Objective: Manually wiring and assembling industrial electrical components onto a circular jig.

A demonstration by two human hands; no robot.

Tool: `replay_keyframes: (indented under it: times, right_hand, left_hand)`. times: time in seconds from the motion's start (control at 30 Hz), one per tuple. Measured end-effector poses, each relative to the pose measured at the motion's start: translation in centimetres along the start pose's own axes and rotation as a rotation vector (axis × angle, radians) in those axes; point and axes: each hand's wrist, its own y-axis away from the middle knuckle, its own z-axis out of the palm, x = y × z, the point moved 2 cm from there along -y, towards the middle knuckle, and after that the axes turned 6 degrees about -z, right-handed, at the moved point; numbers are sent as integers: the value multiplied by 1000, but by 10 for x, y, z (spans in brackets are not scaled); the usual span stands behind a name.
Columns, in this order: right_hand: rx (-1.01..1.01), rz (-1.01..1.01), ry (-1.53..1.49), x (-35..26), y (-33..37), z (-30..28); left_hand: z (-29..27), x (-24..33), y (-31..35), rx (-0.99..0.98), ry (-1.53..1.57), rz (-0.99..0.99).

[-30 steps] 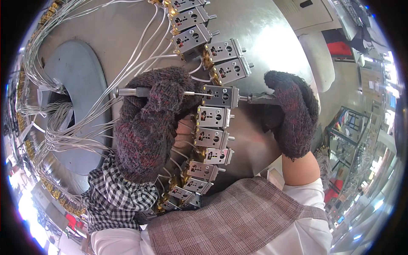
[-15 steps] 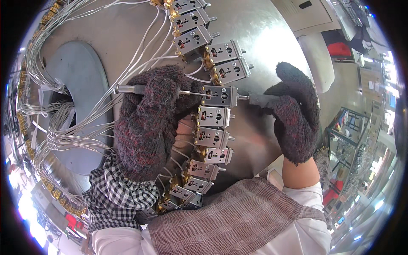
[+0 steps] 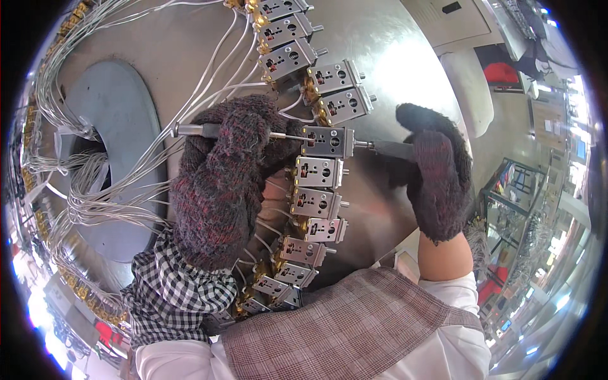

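Note:
My left hand (image 3: 215, 183), in a dark knitted glove, grips a thin screwdriver (image 3: 191, 130) with a metallic handle. Its blade reaches right, the tip at the slotted face of a small silver metal control box (image 3: 324, 142). From the box's right side sticks out a short shaft, where a grey tool (image 3: 394, 149) meets it. My gloved right hand (image 3: 441, 180) has its fingers closed around this tool's far end; part of the tool is hidden by the glove. My left fingertips sit close against the box's brass-coloured left end.
Similar boxes (image 3: 316, 172) line up in a curved row above and below. White and silver wires (image 3: 120, 206) run left from them over a grey ring-shaped disc (image 3: 136, 95) on the metal table (image 3: 392, 38). A shelf rack (image 3: 516, 183) stands beyond the right edge.
My right hand has turned on the grey tool, its fingers shifting left and downward. My left hand and the screwdriver stay nearly still at the same box.

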Motion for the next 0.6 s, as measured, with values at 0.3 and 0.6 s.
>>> replay_keyframes:
  times: [0.3, 0.6]
  right_hand:
    - [-52, -127, -66, 0, 4, 2]
    - [-45, -127, -144, 7, 2, 2]
  left_hand:
    - [-18, -6, -4, 76, 8, -21]
    - [-23, -8, -5, 39, -17, -6]
